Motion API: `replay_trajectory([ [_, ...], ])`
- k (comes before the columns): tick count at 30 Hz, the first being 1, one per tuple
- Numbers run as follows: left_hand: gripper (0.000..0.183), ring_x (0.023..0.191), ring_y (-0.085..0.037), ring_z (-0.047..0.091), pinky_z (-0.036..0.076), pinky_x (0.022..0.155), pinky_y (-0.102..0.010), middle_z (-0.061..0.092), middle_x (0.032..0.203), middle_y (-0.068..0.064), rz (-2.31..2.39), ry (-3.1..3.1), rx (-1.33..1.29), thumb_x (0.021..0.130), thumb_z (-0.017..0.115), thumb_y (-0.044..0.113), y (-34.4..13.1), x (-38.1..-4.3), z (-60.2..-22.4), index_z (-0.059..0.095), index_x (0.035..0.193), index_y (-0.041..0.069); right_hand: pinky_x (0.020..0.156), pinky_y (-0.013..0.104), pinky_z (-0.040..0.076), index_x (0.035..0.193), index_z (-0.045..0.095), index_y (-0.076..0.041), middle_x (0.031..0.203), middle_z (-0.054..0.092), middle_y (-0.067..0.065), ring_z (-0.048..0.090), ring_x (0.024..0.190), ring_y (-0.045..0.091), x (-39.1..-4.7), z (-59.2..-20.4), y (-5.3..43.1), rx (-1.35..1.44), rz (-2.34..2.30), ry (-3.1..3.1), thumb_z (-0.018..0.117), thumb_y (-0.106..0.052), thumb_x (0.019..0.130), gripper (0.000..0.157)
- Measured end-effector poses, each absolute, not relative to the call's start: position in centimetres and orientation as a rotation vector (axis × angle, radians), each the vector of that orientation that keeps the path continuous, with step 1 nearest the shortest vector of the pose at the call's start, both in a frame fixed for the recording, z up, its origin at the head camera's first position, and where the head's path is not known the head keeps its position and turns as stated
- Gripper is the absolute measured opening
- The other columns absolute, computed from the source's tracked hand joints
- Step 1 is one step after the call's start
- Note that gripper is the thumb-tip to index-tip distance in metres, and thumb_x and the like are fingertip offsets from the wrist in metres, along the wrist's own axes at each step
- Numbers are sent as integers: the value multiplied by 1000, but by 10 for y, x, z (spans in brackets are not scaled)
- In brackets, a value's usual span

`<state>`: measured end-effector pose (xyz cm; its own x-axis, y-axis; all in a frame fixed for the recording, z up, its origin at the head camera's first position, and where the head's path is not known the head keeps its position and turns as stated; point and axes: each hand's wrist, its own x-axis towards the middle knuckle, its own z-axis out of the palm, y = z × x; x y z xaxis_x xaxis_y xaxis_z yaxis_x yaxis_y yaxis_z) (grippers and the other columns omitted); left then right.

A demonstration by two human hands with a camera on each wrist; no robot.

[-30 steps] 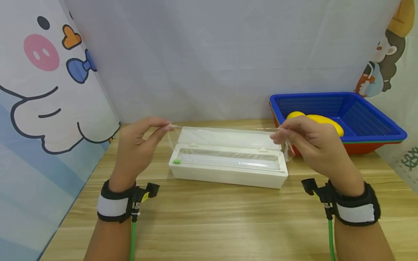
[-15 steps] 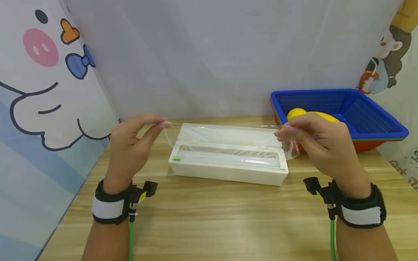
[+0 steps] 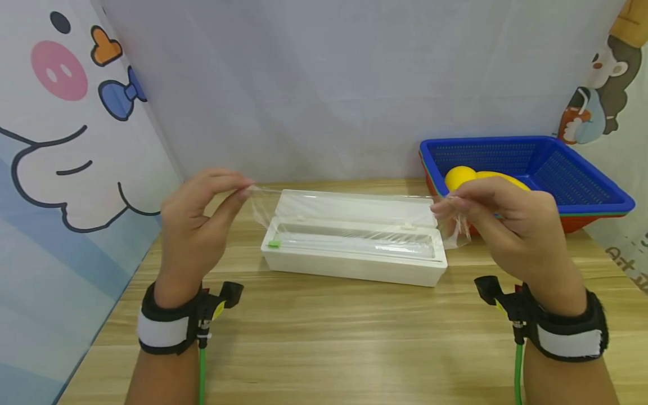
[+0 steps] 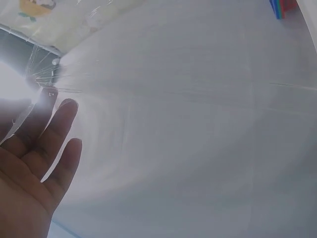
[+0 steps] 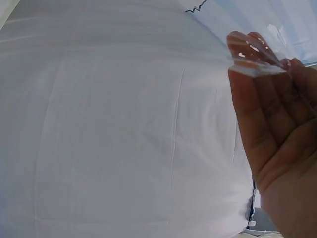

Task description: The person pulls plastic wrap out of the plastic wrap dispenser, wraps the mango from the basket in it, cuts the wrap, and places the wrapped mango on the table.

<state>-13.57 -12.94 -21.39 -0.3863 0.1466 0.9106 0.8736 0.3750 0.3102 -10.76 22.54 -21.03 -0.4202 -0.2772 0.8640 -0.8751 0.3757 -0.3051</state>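
Observation:
A clear sheet of plastic wrap (image 3: 354,209) stretches between both hands in the head view, above a long white dispenser box (image 3: 349,270). My left hand (image 3: 194,225) pinches its left corner between thumb and fingertips. The right corner is pinched by my right hand (image 3: 516,233), with a loose end of wrap (image 5: 260,69) over those fingers in the right wrist view. The box's lid (image 3: 354,205) is raised at the back, seen through the film. Inside lies a roll of wrap (image 3: 354,246), and a green slider (image 3: 274,243) sits at the box's left front edge.
Stacked plastic baskets, with a blue one (image 3: 597,180) on top, stand at the back right, partly behind the right hand. Yellow rounded objects (image 3: 460,177) lie in the blue basket. A white cloth (image 3: 304,95) hangs behind the wooden table (image 3: 334,337).
Both hands have moved slightly apart, the left one leftward and up, the right one rightward, drawing the wrap wider. The box keeps its place on the table; the view has shifted slightly.

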Motion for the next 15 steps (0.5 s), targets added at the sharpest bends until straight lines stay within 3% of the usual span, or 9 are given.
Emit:
replay_trajectory([
  [4, 15, 81, -21, 62, 50, 77, -23, 68, 83, -22, -1100, -1759, -890, 73, 69, -18, -129, -133, -213, 70, 87, -11, 51, 7, 43, 81, 63, 16, 83, 75, 4, 65, 65, 7, -107, -211, 226, 1048, 1111, -1822, 64, -16, 91, 34],
  [9, 12, 81, -22, 62, 50, 77, -24, 68, 83, -24, -1125, -1717, -872, 75, 69, -14, -128, -131, -213, 70, 87, -12, 67, 11, 54, 86, 62, 20, 84, 74, 16, 67, 66, 14, -108, -212, 226, 1181, 1275, -1698, 66, -1, 87, 21],
  [15, 8, 79, -21, 62, 51, 75, -23, 68, 80, -24, -1150, -1670, -849, 76, 70, -13, -126, -127, -212, 70, 84, -12, 55, 8, 47, 85, 63, 19, 84, 75, 15, 66, 65, 13, -103, -211, 226, 1142, 1257, -1685, 67, 1, 86, 19],
])
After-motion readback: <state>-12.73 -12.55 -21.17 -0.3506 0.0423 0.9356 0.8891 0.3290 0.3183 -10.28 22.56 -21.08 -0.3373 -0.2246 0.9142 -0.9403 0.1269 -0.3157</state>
